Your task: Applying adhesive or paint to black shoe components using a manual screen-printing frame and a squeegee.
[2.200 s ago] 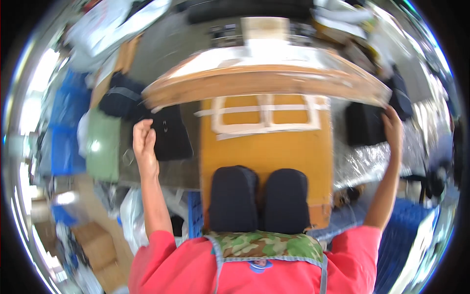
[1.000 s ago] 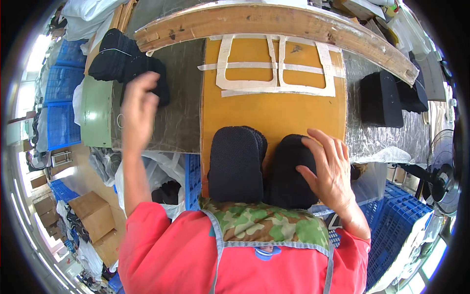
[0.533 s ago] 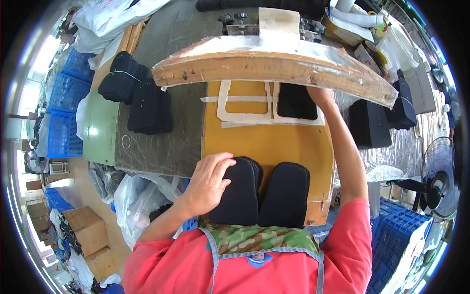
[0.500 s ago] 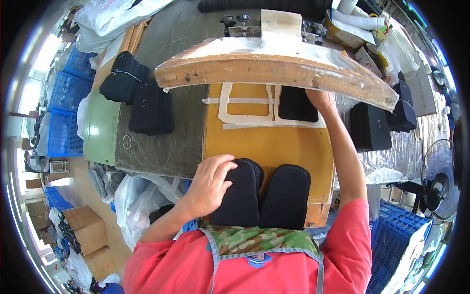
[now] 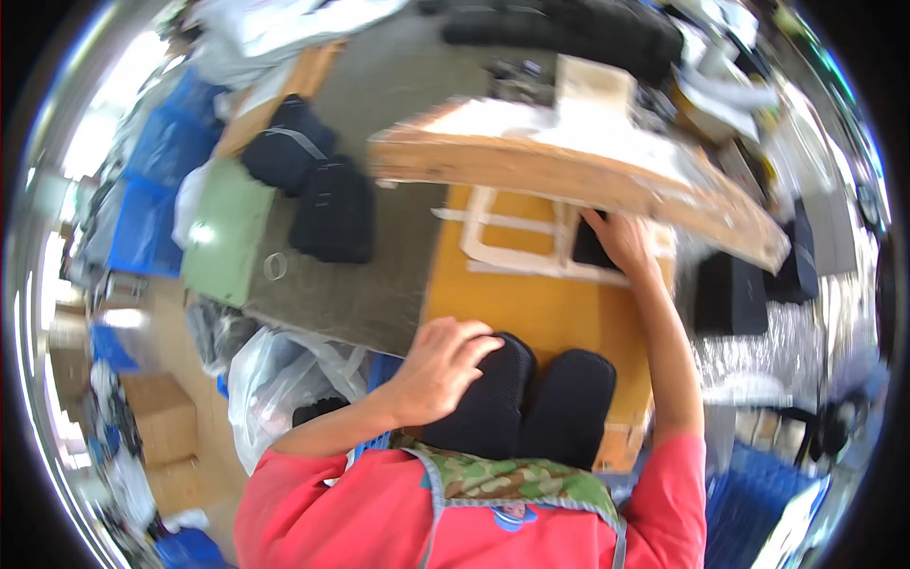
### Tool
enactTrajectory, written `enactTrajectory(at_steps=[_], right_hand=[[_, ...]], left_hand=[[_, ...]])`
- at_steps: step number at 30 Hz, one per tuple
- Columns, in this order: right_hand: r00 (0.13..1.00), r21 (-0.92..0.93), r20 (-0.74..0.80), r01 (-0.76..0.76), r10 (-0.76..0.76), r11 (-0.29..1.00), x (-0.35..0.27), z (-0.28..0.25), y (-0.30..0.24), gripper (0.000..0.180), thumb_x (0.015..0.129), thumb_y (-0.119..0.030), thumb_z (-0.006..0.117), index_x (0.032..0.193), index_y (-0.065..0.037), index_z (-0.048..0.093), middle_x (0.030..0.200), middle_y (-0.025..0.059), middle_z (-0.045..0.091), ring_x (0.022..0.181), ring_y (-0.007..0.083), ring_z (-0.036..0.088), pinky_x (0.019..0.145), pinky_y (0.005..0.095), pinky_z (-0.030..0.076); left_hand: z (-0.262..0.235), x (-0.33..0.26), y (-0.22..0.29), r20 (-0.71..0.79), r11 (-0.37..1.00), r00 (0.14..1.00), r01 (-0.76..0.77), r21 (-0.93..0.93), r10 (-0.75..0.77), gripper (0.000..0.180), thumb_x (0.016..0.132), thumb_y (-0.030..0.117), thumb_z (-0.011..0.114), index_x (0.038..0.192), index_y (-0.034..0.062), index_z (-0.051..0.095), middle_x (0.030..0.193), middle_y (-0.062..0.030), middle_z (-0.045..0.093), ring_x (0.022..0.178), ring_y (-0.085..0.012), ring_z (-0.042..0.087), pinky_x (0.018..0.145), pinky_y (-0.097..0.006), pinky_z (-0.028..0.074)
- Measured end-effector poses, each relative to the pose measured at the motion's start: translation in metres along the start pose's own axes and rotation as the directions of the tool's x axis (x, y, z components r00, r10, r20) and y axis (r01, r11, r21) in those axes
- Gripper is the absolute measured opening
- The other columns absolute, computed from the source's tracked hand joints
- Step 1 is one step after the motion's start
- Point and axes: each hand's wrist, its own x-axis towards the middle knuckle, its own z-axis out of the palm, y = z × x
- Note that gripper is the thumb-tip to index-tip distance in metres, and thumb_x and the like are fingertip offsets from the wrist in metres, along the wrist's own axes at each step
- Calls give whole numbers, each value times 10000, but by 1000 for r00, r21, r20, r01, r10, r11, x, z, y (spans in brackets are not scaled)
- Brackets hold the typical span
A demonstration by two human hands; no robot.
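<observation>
Two dark pads [image 5: 531, 403] lay at the near edge of the orange board [image 5: 531, 308]; left hand [image 5: 438, 365] rested flat, fingers spread, on one, while right hand [image 5: 621, 242] pressed a dark piece [image 5: 590, 248] inside the taped frame [image 5: 517, 242], best kept square to it.

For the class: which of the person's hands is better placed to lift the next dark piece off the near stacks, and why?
Probably the left. The left hand already lies on the left dark stack near the body, while the right hand is stretched out on a dark piece in the white frame.
</observation>
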Motion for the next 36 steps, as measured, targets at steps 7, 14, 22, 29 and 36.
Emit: enactTrajectory(at_steps=[7,14,22,29,36], right_hand=[[962,-103,203,204,-180,973,-16,-18,-10,1035,740,-554,744,1507,-30,288,1550,225,269,1422,425,247,1150,517,221],[964,-77,13,266,-266,961,-25,-14,-1,1041,712,-689,685,1452,-19,390,1492,223,370,1395,412,302,1148,527,221],[967,53,54,245,-248,968,-24,-16,-6,992,642,-476,788,1431,-10,408,1459,250,383,1366,432,323,1127,535,249],[967,-84,-31,248,-251,965,-25,-14,-1,1025,701,-685,704,1450,-51,406,1458,241,390,1358,430,342,1115,526,263],[968,-74,-48,243,-247,967,-23,-11,-1,1024,737,-737,645,1471,-73,384,1468,248,386,1363,437,347,1130,523,257]], left_hand=[[2,-4,-3,-3,1000,1000,-19,-20,19,359,817,46,638,1156,7,526,1096,-149,503,1059,-327,509,1011,-442,354],[1,-3,-12,128,977,976,190,-101,-177,385,806,93,697,1122,26,487,1060,-147,499,1047,-322,504,997,-469,332],[-38,15,-28,-47,781,952,219,-585,-303,224,923,78,607,1140,42,567,1033,-74,565,1014,-148,568,849,-298,468],[11,124,-120,-126,861,959,164,-481,-253,347,939,94,558,1273,2,528,1248,-116,593,1174,-211,542,1033,-344,378],[61,192,-161,-250,975,956,188,116,-155,255,948,208,537,1073,2,620,1036,-238,648,992,-398,606,846,-458,463]])
